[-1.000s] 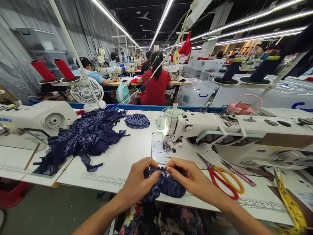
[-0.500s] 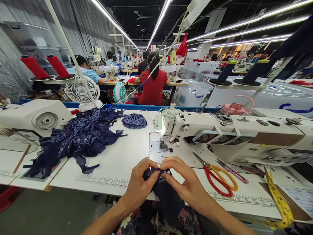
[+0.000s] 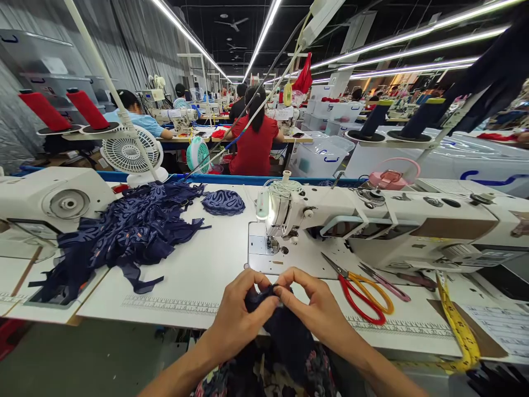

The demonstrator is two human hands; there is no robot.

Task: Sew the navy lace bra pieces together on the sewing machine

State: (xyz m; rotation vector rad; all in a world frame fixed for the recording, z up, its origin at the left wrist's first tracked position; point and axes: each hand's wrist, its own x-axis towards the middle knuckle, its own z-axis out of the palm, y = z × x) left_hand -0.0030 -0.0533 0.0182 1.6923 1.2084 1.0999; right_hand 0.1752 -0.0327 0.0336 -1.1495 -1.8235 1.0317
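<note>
A dark navy piece of fabric point(image 3: 289, 336) is pinched between my two hands at the table's front edge, and its lower part hangs over my lap. My left hand point(image 3: 242, 309) closes thumb and fingers on its upper edge. Close beside it, my right hand point(image 3: 312, 306) pinches the same edge, the fingertips nearly meeting. Just beyond my hands is the needle area of a white sewing machine point(image 3: 281, 215), its lamp lit. A patterned navy cup-shaped piece point(image 3: 223, 202) lies left of the machine head. Farther left spreads a pile of navy lace garments point(image 3: 136, 226).
Right of my hands lie red-and-orange-handled scissors point(image 3: 359, 292), pink-handled snips point(image 3: 386, 282) and a yellow tape measure point(image 3: 457, 320). Another sewing machine point(image 3: 53, 201) stands at left, near a white fan point(image 3: 132, 150). A person in red point(image 3: 255, 143) sits ahead, facing away.
The whole view has shifted slightly, so most things appear a little farther left. Both hands still pinch the fabric, with small changes in the fingers along its edge.
</note>
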